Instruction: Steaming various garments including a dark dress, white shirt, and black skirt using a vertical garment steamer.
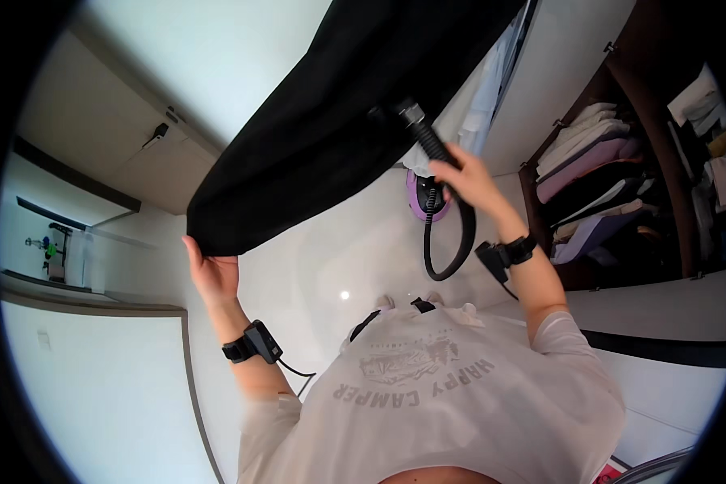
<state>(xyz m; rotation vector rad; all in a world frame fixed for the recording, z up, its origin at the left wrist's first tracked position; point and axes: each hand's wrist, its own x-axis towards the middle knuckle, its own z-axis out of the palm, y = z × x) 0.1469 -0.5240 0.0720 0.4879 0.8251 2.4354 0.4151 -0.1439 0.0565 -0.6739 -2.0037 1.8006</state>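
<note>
A long black garment [314, 145] stretches from the top of the head view down to the left, its upper end cut off by the frame. My left hand [216, 277] holds its lower end, thumb at the edge and fingers hidden behind the cloth. In my right hand [473, 180] is the ribbed black handle [428, 136] of a garment steamer, angled up toward the fabric. The steamer's head blends into the dark cloth, so whether it touches is unclear. A black hose [469, 242] loops down from the handle to the purple steamer base [412, 192] on the floor.
Folded clothes [587, 151] fill an open wardrobe [632, 78] on the right. White clothing [484, 100] hangs behind the black garment. A door with a dark handle [156, 134] stands at the left. Both wrists carry strapped black devices [265, 342] with cables.
</note>
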